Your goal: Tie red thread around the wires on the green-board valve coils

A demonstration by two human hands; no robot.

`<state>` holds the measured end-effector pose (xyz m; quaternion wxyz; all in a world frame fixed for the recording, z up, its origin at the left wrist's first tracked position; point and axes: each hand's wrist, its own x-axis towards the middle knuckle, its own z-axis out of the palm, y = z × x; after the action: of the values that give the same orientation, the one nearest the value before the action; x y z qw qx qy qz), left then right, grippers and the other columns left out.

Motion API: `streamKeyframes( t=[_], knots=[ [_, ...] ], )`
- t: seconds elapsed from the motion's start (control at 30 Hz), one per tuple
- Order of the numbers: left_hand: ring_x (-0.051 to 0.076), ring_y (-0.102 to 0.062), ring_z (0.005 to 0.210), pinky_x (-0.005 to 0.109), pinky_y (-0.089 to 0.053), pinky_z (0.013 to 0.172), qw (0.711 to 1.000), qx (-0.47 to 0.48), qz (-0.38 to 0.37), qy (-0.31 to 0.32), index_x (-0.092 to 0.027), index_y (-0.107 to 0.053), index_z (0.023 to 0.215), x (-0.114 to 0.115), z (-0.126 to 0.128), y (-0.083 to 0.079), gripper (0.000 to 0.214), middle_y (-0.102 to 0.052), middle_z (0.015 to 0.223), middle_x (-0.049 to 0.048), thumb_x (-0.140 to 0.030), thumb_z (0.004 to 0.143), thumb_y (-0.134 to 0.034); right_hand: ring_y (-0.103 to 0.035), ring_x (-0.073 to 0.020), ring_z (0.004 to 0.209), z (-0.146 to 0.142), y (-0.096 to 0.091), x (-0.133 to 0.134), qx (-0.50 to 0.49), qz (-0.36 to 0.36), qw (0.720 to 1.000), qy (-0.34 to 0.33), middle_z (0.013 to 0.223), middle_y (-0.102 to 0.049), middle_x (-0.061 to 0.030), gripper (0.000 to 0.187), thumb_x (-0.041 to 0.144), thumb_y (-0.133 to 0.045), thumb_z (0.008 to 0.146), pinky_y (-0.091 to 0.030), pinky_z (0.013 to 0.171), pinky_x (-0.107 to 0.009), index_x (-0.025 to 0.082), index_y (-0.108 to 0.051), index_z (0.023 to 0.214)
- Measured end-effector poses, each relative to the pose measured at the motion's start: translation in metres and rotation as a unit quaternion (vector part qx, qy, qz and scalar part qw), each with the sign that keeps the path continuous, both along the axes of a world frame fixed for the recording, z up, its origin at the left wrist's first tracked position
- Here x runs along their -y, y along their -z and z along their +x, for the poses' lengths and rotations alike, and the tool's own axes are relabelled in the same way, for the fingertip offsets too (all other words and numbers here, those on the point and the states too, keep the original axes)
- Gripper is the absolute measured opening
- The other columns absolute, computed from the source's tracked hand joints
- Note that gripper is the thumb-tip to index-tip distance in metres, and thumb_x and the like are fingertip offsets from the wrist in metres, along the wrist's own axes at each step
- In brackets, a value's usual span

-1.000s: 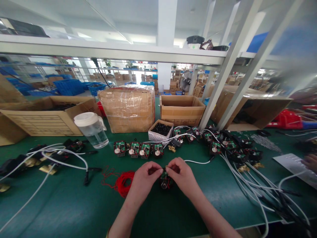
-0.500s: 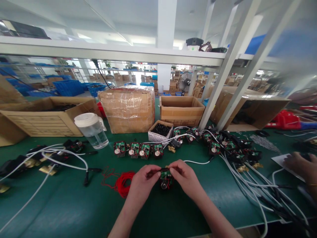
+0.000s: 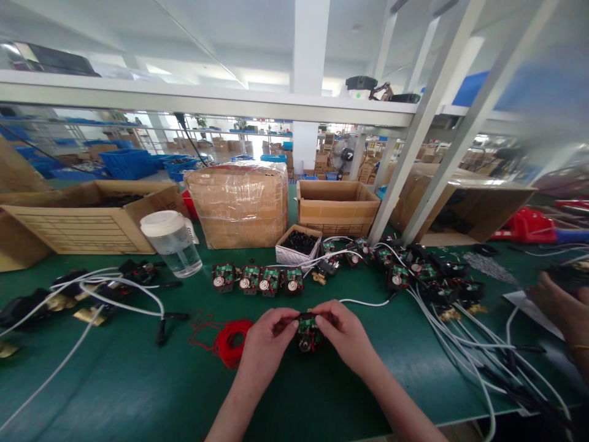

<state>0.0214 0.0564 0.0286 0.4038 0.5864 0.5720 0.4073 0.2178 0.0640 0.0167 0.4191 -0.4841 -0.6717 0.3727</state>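
Observation:
Between my two hands is a small black device with a green circuit board (image 3: 307, 331) and a round part at its near side. My left hand (image 3: 268, 334) pinches its upper left edge between thumb and forefinger. On the other side, my right hand (image 3: 341, 331) grips its upper right edge the same way. A tangled bundle of red wire (image 3: 230, 345) lies just left of my left hand. Beyond my hands stands a row of several similar circuit-board units (image 3: 248, 279) with white round parts. My fingertips cover the device's top edge.
A water jug (image 3: 172, 245) and white-cabled units (image 3: 110, 291) sit at left. Behind are a small box of black parts (image 3: 299, 240) and cardboard boxes (image 3: 239, 205). More units with white cables (image 3: 427, 270) crowd the right, near another person's hand (image 3: 559, 313) and a shelf post (image 3: 400, 178).
My hands keep their hold on the device with hardly any movement. At the far right, the other person's hand has shifted slightly.

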Motion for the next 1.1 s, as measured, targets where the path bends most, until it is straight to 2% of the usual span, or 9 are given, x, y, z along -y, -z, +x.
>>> streamKeyframes(
  t=[0.17,0.33,0.57,0.83,1.1],
  knots=[
    [0.021,-0.070,0.083,0.034,-0.057,0.079,1.000,-0.013,0.017,-0.001,-0.023,-0.075,0.091,-0.001,0.000,0.002,0.022,-0.073,0.089,0.0031,-0.038,0.079,-0.064,-0.055,-0.0162,0.071,-0.003,0.002,-0.005,-0.009,-0.010,1.000,0.010,0.082,-0.059,0.0003,0.011,0.023,-0.062,0.083,-0.044,0.065,-0.028,0.021,-0.069,0.092],
    [0.020,-0.070,0.082,0.033,-0.056,0.078,0.999,-0.029,0.030,-0.012,-0.024,-0.076,0.091,0.000,0.001,0.002,0.020,-0.073,0.089,0.0025,-0.036,0.080,-0.064,-0.051,-0.0158,0.065,-0.011,0.001,-0.004,-0.101,-0.084,0.991,0.039,0.068,-0.055,0.0035,0.010,0.029,-0.065,0.080,-0.040,0.061,-0.026,0.020,-0.067,0.084],
    [0.020,-0.070,0.086,0.033,-0.056,0.081,1.000,-0.009,0.017,-0.006,-0.025,-0.074,0.102,0.006,0.000,0.009,0.025,-0.074,0.099,0.0035,-0.035,0.084,-0.061,-0.047,-0.0146,0.063,-0.014,0.005,0.006,-0.196,-0.126,0.972,0.038,0.072,-0.054,0.0032,0.020,0.037,-0.070,0.080,-0.036,0.059,-0.025,0.021,-0.070,0.092],
    [0.020,-0.070,0.084,0.035,-0.058,0.080,1.000,-0.007,0.011,0.012,-0.025,-0.072,0.112,0.010,-0.003,0.017,0.032,-0.071,0.093,0.0033,-0.032,0.083,-0.061,-0.052,-0.0167,0.072,-0.004,0.017,0.012,-0.160,-0.101,0.982,0.007,0.081,-0.056,0.0012,0.028,0.033,-0.063,0.086,-0.044,0.067,-0.028,0.025,-0.069,0.112],
    [0.019,-0.069,0.084,0.035,-0.057,0.082,1.000,0.018,-0.008,0.022,-0.023,-0.065,0.122,0.015,-0.002,0.027,0.046,-0.068,0.096,0.0038,-0.023,0.076,-0.059,-0.056,-0.0174,0.083,0.005,0.026,0.022,-0.045,-0.028,0.998,-0.016,0.098,-0.055,-0.0014,0.054,0.014,-0.054,0.081,-0.049,0.078,-0.031,0.030,-0.059,0.132]
  ],
)
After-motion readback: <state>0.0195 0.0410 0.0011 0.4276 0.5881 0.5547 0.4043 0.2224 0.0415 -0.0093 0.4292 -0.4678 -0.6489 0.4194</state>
